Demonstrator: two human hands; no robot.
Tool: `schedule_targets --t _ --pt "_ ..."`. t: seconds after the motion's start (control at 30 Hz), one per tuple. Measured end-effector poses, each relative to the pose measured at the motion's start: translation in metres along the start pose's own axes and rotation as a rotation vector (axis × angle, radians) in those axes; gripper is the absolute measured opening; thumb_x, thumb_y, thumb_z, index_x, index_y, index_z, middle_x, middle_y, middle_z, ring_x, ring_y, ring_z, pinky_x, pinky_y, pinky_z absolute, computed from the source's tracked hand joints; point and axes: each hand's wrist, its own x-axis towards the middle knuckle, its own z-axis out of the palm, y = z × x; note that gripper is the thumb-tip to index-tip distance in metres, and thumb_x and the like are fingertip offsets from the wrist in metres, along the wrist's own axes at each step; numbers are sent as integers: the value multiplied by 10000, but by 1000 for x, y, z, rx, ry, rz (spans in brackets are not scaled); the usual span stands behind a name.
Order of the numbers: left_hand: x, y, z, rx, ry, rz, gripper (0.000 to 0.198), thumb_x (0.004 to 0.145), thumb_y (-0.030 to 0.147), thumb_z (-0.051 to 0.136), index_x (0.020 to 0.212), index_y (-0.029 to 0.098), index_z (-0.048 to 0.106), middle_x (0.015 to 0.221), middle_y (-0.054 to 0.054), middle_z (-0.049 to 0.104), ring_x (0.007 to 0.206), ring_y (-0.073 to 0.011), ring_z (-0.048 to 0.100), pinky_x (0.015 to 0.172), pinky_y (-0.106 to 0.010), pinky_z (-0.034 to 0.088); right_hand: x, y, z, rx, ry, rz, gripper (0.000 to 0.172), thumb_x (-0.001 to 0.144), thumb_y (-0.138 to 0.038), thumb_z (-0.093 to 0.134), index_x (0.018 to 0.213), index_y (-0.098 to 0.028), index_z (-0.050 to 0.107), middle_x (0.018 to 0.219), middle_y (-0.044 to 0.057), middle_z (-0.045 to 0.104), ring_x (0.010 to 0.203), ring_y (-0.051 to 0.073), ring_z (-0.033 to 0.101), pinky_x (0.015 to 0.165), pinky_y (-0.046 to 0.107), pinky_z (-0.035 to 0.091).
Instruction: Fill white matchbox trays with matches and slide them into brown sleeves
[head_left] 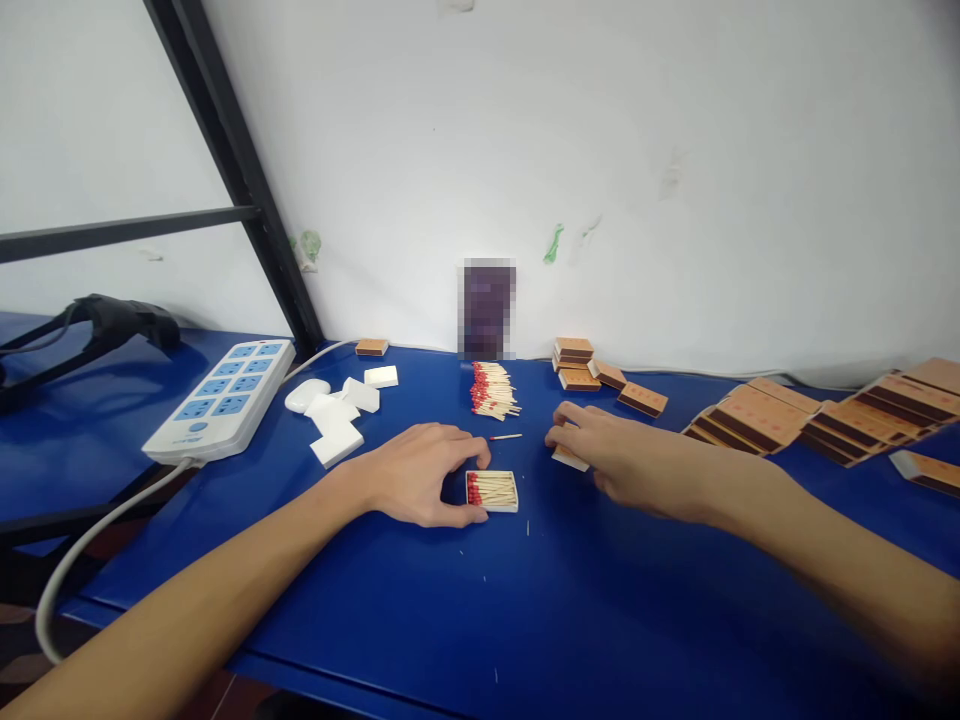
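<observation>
The fingers (471, 452) of the left hand (420, 475) are clamped on a match tray (493, 491), with the thumb on its near edge and the forefinger on its far edge. The tray is white, shallow and open-topped. It is packed with pale sticks whose red heads are all turned toward that hand, and it lies flat on the blue table (570, 600). Just to its right, a small matchbox sleeve (568, 459) is covered by the right hand (622, 455); whether it is gripped cannot be told. A single match (506, 437) is seen between the hands, and a loose pile (493, 390) beyond it.

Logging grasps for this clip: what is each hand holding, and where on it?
The left hand pinches the filled matchbox tray at its left end. The right hand lies over a matchbox, fingers on top; whether it grips cannot be told.
</observation>
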Motion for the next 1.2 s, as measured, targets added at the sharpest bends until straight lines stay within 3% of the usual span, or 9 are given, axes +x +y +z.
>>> schedule_targets --t 0.13,0.27,0.33,0.43,0.67,0.87,1.2 --pt "0 -1 3 4 66 4 399 772 515 595 1013 201 539 886 -30 553 775 -181 515 685 -295 397 -1 -3 -5 58 4 -9 339 696 63 407 869 -168 584 938 75 539 761 172 559 643 284 414" --pt "1 -1 5 -53 138 75 465 781 423 619 1182 213 509 1066 -66 578 972 -220 534 830 -342 428 -4 -17 -17 201 -65 -44 199 787 -141 505 951 -193 605 950 61 588 766 187 588 634 291 420" --pt "2 -1 7 -67 152 88 421 807 402 602 1173 209 521 1044 -64 598 950 -210 545 833 -345 437 -6 -24 -21 266 -60 -38 315 793 -260 553 1105 -216 572 1024 60 614 861 222 603 677 304 430" --pt "3 -3 8 -67 170 65 370 819 399 606 1124 197 550 981 -48 613 886 -188 552 796 -330 447 -5 -29 -20 300 -23 -56 356 818 -333 536 1158 -229 540 1095 63 626 914 235 602 706 314 426" --pt "3 -4 8 -74 161 64 334 836 401 616 1094 193 578 912 -27 588 786 -153 542 710 -283 439 0 -24 -13 226 87 -64 292 846 -353 507 1089 -203 567 971 66 658 907 247 587 733 340 405" --pt "3 -4 8 -108 146 44 333 856 409 598 1114 198 583 946 -37 587 796 -151 546 694 -265 436 1 -25 -14 214 46 -40 273 827 -341 538 1068 -213 561 1035 76 646 807 211 608 614 291 389" --pt "3 -3 9 -126 151 48 295 861 347 599 1112 193 586 926 -26 563 758 -131 526 690 -254 430 5 -24 -9 233 88 -53 238 836 -364 526 1009 -207 569 1024 78 638 820 221 606 620 299 412"
